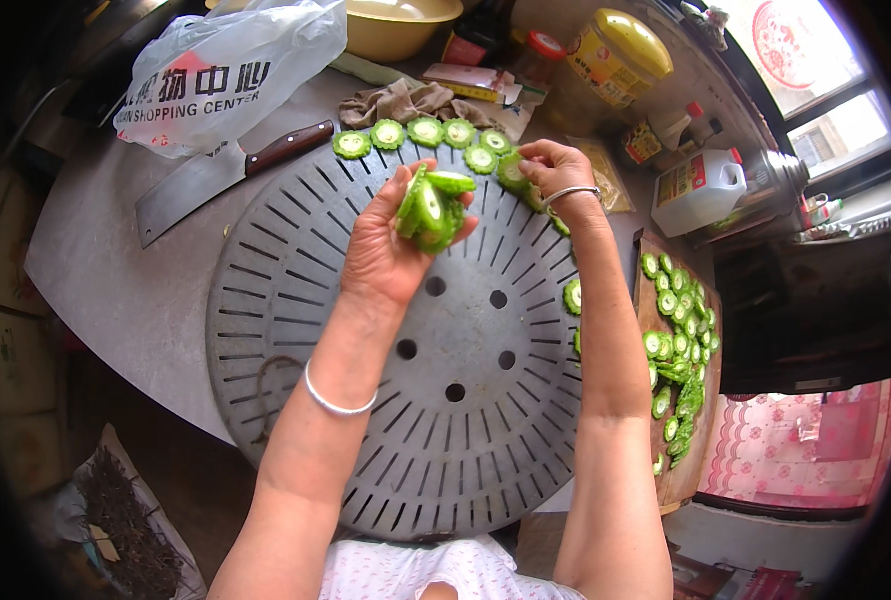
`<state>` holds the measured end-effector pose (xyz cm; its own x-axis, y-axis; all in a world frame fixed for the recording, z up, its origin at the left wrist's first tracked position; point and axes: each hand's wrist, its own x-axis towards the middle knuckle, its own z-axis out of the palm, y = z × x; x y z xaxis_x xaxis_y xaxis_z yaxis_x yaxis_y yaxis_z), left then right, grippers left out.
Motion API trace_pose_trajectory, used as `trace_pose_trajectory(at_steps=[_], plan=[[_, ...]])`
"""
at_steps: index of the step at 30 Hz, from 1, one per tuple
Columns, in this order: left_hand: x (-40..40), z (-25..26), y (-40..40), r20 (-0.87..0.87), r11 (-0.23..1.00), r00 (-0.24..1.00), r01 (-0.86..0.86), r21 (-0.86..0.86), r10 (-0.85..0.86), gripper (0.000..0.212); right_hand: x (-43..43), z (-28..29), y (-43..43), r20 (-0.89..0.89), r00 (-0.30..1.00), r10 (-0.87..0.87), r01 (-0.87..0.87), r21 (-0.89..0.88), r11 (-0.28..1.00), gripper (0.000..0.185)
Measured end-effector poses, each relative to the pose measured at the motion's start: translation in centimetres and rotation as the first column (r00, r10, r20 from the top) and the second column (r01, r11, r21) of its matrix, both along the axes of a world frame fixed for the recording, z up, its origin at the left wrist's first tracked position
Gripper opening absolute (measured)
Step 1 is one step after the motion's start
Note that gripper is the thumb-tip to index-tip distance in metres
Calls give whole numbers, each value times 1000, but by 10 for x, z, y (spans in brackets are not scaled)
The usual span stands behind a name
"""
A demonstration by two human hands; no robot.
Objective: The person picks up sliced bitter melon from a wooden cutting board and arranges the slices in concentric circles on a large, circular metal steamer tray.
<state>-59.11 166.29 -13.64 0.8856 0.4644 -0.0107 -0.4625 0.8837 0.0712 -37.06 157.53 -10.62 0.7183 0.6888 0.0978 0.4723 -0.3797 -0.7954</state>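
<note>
My left hand [397,240] holds a small stack of green bitter melon slices [432,210] above a round grey slotted steamer rack [460,322]. At the rack's far right edge, my right hand [558,176] pinches a bitter melon slice [513,171] between thumb and fingers. Several slices lie in a row along the far rim, such as one slice [387,134], and others run down the right rim beside my right forearm, which hides part of that side. Many more cut slices [682,302] are heaped on a wooden cutting board [704,450] at the right.
A cleaver [198,187] lies left of the rack, its handle near the rim. Behind are a plastic bag [228,82], a yellow bowl [400,30], a crumpled cloth [400,103] and a large yellow-capped jar [610,64]. A white plastic jug [697,191] stands at the right.
</note>
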Motion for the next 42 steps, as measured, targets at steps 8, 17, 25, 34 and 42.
trace_pose_trajectory(at_steps=[8, 17, 25, 34, 42], plan=[[-1, 3, 0, -20, 1000, 1000, -1, -4, 1, 35, 2, -7, 3, 208, 977, -40, 70, -138, 988, 15], [-2, 4, -1, -113, 997, 992, -42, 58, 49, 34, -68, 42, -2, -295, 865, 406, -350, 224, 910, 22], [-2, 0, 2, -48, 999, 998, -48, 8, 48, 32, -94, 46, 2, -151, 881, 449, -423, 176, 889, 22], [-4, 5, 2, -156, 996, 986, -44, 76, 55, 34, -89, 37, 4, -133, 930, 342, -311, 209, 927, 9], [-15, 3, 18, -134, 997, 988, -68, 46, 74, 35, -57, 27, 30, 115, 992, 49, -52, 23, 998, 7]])
